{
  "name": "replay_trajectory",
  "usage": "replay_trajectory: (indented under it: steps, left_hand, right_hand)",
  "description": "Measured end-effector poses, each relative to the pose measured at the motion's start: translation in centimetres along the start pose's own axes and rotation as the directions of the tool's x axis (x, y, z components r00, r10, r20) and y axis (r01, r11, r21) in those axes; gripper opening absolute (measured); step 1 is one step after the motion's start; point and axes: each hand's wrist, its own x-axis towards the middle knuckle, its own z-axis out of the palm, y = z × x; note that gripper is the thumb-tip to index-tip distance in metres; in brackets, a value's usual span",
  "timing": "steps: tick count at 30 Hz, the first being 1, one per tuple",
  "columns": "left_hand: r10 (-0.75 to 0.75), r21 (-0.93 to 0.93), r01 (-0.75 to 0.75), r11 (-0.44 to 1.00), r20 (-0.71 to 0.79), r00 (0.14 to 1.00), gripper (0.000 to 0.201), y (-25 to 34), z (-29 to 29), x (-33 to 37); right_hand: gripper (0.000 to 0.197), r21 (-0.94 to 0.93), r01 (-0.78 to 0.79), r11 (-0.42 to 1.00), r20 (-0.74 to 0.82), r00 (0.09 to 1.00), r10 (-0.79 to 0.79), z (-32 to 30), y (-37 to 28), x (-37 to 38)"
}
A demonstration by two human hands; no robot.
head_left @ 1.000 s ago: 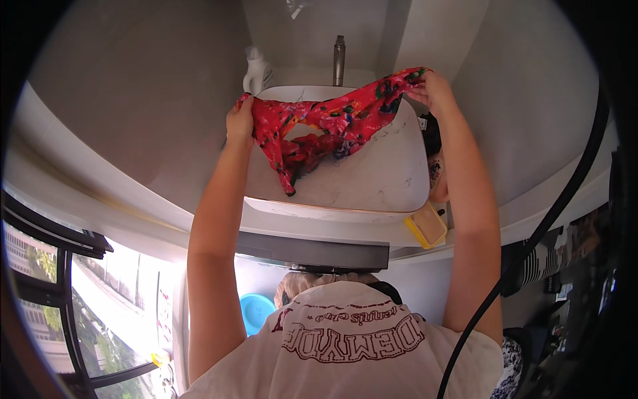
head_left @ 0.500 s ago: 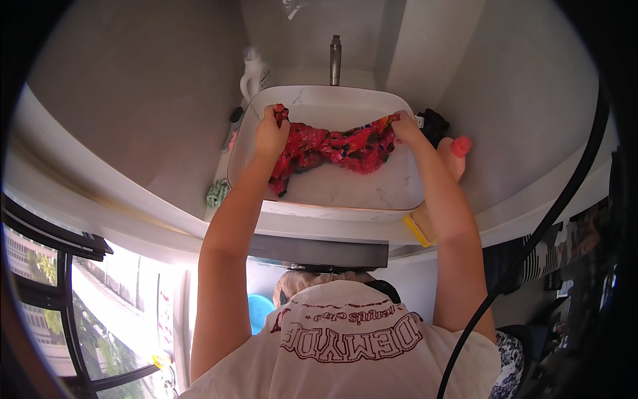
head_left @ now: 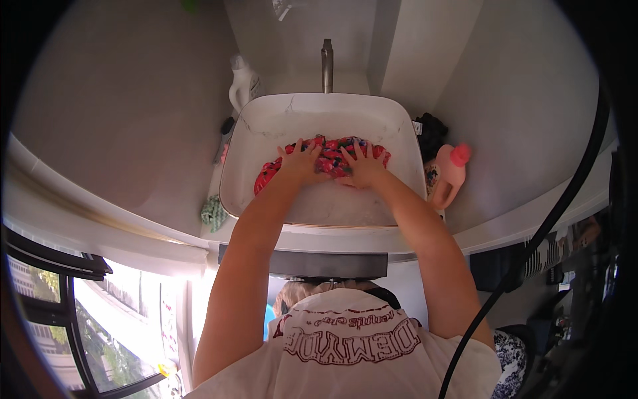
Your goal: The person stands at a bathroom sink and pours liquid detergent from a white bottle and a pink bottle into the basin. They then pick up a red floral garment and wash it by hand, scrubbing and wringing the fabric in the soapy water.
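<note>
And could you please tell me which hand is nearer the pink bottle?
Right: the right hand is on the red cloth, left of the pink bottle; the left hand is farther left.

A white bottle (head_left: 246, 85) with a handle stood at the back on the left. A silver tap (head_left: 327, 66) stood to its right. A crumpled green cloth (head_left: 213, 213) lay nearer, on the left. On the right, a pink bottle (head_left: 452, 173) with a red cap was near a black bundle (head_left: 433, 132). A black cord (head_left: 588, 158) curved down the right side.
</note>
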Motion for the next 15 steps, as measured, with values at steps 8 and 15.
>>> replay_trajectory:
  steps: [8, 15]
  left_hand:
    - [0.103, 0.119, -0.09, 0.989, -0.109, 0.989, 0.059, -2.5, 3.5, 3.6]
    - [0.124, 0.018, -0.123, 0.992, -0.168, 0.978, 0.023, -2.6, 2.5, 5.8]
  right_hand:
    - [0.08, -0.058, 0.198, 0.978, -0.11, 0.973, -0.204, 0.6, 0.2, 2.2]
    - [0.056, 0.267, 0.186, 0.946, -0.295, 0.95, -0.104, 3.5, 3.1, 6.1]
